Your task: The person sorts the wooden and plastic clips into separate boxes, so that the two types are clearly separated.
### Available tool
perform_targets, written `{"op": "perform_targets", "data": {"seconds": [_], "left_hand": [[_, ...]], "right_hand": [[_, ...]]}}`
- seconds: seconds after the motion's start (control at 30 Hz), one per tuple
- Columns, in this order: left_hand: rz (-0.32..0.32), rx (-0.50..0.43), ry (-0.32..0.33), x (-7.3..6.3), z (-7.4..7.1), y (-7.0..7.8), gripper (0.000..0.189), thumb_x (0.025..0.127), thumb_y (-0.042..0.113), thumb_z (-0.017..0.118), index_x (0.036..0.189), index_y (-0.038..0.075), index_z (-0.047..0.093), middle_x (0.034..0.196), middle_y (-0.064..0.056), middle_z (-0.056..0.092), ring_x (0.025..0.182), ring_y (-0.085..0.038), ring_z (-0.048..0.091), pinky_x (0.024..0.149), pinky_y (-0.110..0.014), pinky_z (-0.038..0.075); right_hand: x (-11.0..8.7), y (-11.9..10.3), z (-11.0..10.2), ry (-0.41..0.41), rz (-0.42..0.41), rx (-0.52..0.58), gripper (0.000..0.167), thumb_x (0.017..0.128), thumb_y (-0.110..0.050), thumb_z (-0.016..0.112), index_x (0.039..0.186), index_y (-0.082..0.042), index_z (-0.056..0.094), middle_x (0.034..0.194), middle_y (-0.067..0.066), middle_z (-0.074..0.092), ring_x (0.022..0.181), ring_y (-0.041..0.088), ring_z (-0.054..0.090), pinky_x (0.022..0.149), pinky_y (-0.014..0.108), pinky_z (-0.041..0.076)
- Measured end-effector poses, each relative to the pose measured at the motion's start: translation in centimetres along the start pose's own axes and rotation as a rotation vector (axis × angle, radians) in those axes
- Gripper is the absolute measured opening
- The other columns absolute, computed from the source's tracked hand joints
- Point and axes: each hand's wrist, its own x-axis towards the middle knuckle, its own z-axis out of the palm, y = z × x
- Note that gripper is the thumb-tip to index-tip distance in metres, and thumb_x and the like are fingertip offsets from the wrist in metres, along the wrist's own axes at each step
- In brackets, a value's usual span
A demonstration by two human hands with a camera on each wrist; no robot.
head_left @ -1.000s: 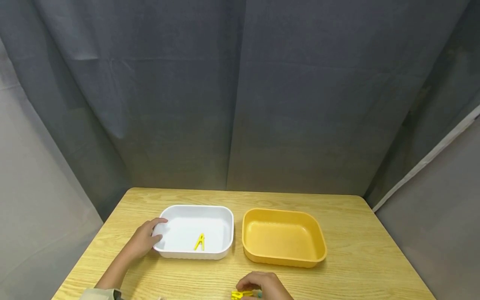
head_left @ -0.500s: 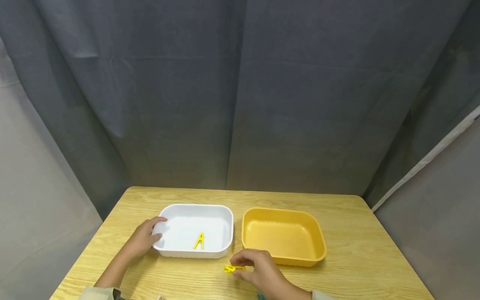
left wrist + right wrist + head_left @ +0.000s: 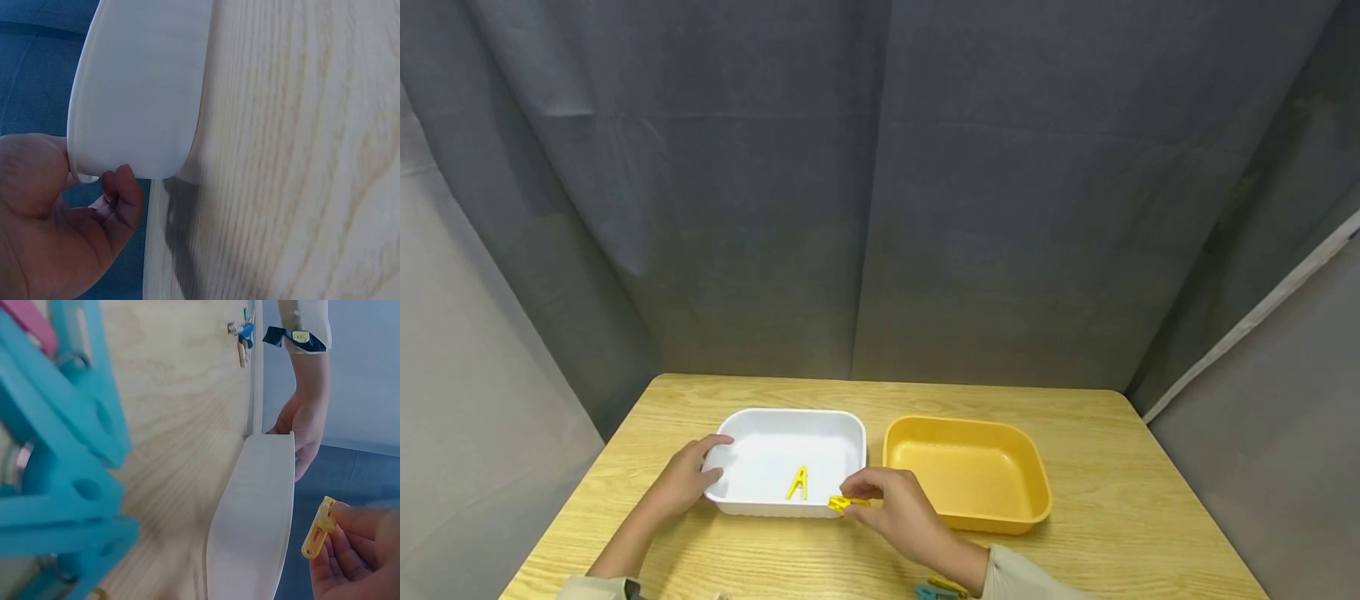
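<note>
My left hand (image 3: 681, 479) holds the left end of the white plastic tub (image 3: 760, 458), thumb and fingers on either side of its rim. One yellow clothespin (image 3: 798, 482) lies on the tub's floor. Over the tub's near right corner, my right hand (image 3: 898, 510) pinches another yellow clothespin (image 3: 841, 503) between thumb and fingers. The right wrist view shows that held clothespin (image 3: 320, 526) beyond the tub's wall (image 3: 253, 519). Below my right forearm, teal clothespins (image 3: 934, 592) and a yellow one (image 3: 947, 585) are partly cut off by the frame edge.
An orange-yellow tub (image 3: 966, 479) stands to the right of the white one on the wooden table (image 3: 1120, 483). Large teal clothespins (image 3: 69, 481) fill the near side of the right wrist view. Small coloured pieces (image 3: 244, 331) lie farther off there. Grey curtains (image 3: 880, 192) surround the table.
My right hand has lifted the yellow clothespin from the table's front and carried it forward and left to the white tub's near right corner. The left hand stays on the tub.
</note>
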Motion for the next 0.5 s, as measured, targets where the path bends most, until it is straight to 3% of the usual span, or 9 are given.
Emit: {"op": "perform_targets", "data": {"seconds": [0.13, 0.33, 0.5], "left_hand": [[-0.003, -0.008, -0.001, -0.1, 0.0, 0.0, 0.049, 0.095, -0.004, 0.062, 0.142, -0.001, 0.054, 0.133, -0.032, 0.054, 0.087, -0.023, 0.059, 0.062, -0.030, 0.052], [0.008, 0.031, 0.003, 0.0, 0.0, -0.1, 0.048, 0.095, -0.004, 0.063, 0.142, 0.000, 0.054, 0.138, -0.032, 0.053, 0.105, -0.031, 0.060, 0.078, -0.036, 0.054], [0.012, 0.040, 0.001, 0.1, -0.1, -0.2, 0.047, 0.095, -0.004, 0.063, 0.141, 0.000, 0.055, 0.137, -0.032, 0.054, 0.107, -0.033, 0.059, 0.081, -0.039, 0.053]], "right_hand": [[1.0, -0.1, 0.2, 0.009, 0.007, -0.012, 0.021, 0.085, -0.003, 0.082, 0.103, -0.011, 0.076, 0.103, -0.003, 0.076, 0.097, 0.012, 0.072, 0.087, 0.025, 0.057], [2.4, -0.3, 0.6, 0.030, -0.009, -0.036, 0.019, 0.084, -0.003, 0.083, 0.101, -0.009, 0.076, 0.101, 0.001, 0.077, 0.095, 0.014, 0.073, 0.085, 0.026, 0.058], [3.5, -0.5, 0.8, 0.028, -0.013, -0.058, 0.019, 0.085, -0.004, 0.083, 0.102, -0.009, 0.076, 0.102, 0.001, 0.077, 0.095, 0.015, 0.073, 0.085, 0.028, 0.058]]}}
